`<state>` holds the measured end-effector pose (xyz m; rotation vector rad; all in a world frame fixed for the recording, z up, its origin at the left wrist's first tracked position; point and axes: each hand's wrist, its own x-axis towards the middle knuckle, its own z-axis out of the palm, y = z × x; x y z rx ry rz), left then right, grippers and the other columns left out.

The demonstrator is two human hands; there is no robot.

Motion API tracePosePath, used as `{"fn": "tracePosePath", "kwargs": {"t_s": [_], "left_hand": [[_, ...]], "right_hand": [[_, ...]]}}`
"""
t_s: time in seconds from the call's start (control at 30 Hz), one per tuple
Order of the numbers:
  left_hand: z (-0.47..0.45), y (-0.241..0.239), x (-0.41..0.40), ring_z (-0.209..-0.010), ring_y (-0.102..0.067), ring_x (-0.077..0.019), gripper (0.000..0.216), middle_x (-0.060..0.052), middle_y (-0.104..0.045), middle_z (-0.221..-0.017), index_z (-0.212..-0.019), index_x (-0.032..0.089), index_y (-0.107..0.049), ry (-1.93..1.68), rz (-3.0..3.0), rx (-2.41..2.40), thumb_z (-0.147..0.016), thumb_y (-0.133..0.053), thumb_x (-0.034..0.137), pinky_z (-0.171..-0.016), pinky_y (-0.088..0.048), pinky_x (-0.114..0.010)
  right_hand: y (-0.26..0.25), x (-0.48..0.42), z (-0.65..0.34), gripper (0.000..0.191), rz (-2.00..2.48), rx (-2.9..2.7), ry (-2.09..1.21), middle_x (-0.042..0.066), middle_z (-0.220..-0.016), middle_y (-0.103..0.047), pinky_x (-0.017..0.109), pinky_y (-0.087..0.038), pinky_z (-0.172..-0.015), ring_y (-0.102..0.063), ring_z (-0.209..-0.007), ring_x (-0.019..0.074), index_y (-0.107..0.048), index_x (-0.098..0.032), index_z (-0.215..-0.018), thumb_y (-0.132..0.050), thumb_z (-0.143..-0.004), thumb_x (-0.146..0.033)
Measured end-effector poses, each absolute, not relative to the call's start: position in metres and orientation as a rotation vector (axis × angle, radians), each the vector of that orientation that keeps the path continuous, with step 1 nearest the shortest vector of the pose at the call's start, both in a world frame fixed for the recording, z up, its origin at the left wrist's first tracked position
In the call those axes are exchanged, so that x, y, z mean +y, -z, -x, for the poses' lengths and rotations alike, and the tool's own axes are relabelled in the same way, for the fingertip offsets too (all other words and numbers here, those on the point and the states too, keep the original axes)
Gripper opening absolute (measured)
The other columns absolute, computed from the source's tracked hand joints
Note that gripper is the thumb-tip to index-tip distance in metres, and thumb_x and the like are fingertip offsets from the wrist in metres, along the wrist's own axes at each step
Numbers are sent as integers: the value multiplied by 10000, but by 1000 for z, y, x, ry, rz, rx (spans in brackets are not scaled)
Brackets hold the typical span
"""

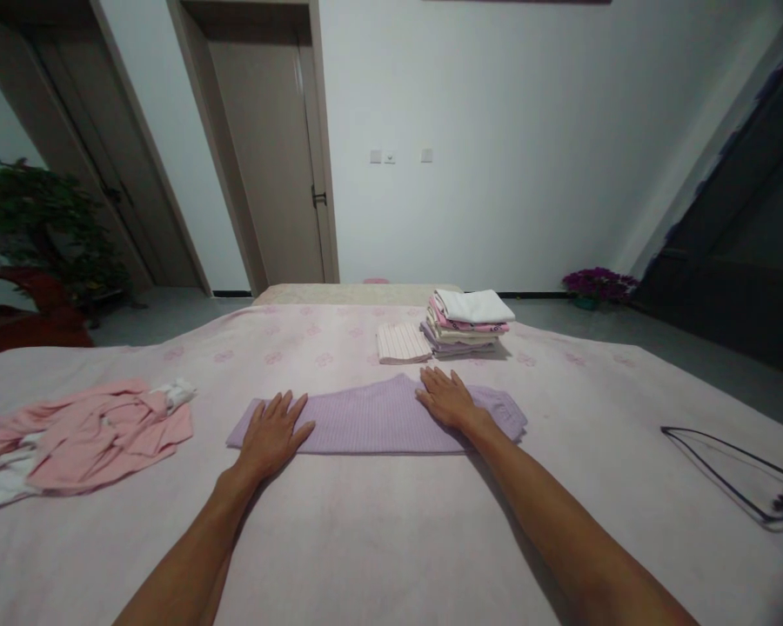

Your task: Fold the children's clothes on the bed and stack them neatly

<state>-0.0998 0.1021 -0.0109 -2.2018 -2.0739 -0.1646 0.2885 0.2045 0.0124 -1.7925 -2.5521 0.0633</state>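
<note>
A lavender ribbed garment, folded lengthwise into a long strip, lies flat in front of me; its kind I cannot make out for sure. My left hand rests open on its left end, fingers spread. On its right part lies my right hand, also open with the palm down. Beyond the strip stands a stack of folded clothes with a white piece on top. Beside that stack is a striped folded cloth.
Crumpled pink and white clothes lie to the left on the pink patterned sheet. A black cable or thin black frame is at the right. Farther off are a door, a green plant and purple flowers.
</note>
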Motion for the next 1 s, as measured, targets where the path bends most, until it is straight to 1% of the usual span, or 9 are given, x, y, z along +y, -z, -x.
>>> {"fn": "tracePosePath", "kwargs": {"t_s": [0.13,0.33,0.43,0.6,0.67,0.77,0.87,0.93,1.0], "left_hand": [[99,10,102,-1501,-286,-327,644,-135,-360,-1607,-1540,231,-411,181,2199,-2082,-991,-364,564,-1202,-169,-530],[98,8,101,-1496,-297,-330,635,-150,-368,-1599,-1527,217,-435,214,2195,-2081,-991,-388,554,-1203,-172,-526],[98,8,101,-1498,-294,-330,629,-149,-370,-1598,-1525,224,-436,228,2195,-2108,-989,-401,550,-1202,-171,-535],[98,9,104,-1497,-300,-317,611,-146,-382,-1593,-1515,220,-448,270,2194,-2129,-990,-412,528,-1205,-177,-538],[100,10,104,-1485,-328,-303,582,-142,-421,-1572,-1491,200,-480,328,2185,-2133,-995,-408,496,-1210,-191,-517],[109,12,104,-1431,-421,-245,489,-103,-541,-1488,-1391,181,-583,510,2117,-2169,-1004,-371,392,-1216,-241,-423],[124,11,101,-1323,-529,-213,447,-88,-618,-1395,-1309,177,-635,704,1928,-2258,-967,-364,278,-1153,-353,-341],[133,7,97,-1235,-583,-254,454,-118,-635,-1349,-1315,171,-626,721,1761,-2369,-953,-385,303,-1069,-430,-373],[139,1,92,-1166,-605,-322,506,-161,-644,-1301,-1337,164,-609,640,1619,-2482,-944,-415,416,-984,-468,-437]], "right_hand": [[-5,193,-333,672,1890,-2486,155,112,-1641,-278,512,-33,-1233,-190,-1530,265,-339,-148,-1566,-219,-1007,-502],[-3,188,-373,658,2003,-2396,211,115,-1605,-360,578,-110,-1209,-285,-1493,310,-377,-160,-1549,-233,-1007,-504],[-4,184,-369,642,1963,-2366,280,137,-1591,-379,596,-101,-1203,-301,-1483,333,-410,-145,-1530,-267,-1004,-484],[4,170,-356,619,1791,-2413,259,126,-1594,-380,561,-114,-1214,-281,-1497,296,-417,-156,-1526,-286,-1007,-467],[8,166,-354,614,1781,-2420,230,128,-1586,-394,549,-119,-1215,-285,-1496,287,-428,-160,-1519,-292,-1009,-473],[11,165,-354,612,1797,-2398,221,132,-1581,-402,545,-117,-1213,-294,-1492,283,-430,-163,-1517,-294,-1013,-482],[13,166,-355,615,1804,-2391,239,128,-1578,-409,540,-117,-1213,-310,-1484,285,-432,-152,-1514,-289,-1018,-486],[13,166,-355,610,1805,-2380,250,121,-1574,-417,532,-121,-1214,-315,-1481,282,-441,-148,-1507,-287,-1021,-483],[13,165,-355,599,1799,-2363,251,118,-1568,-427,525,-129,-1216,-320,-1479,275,-451,-152,-1501,-292,-1022,-475]]}}
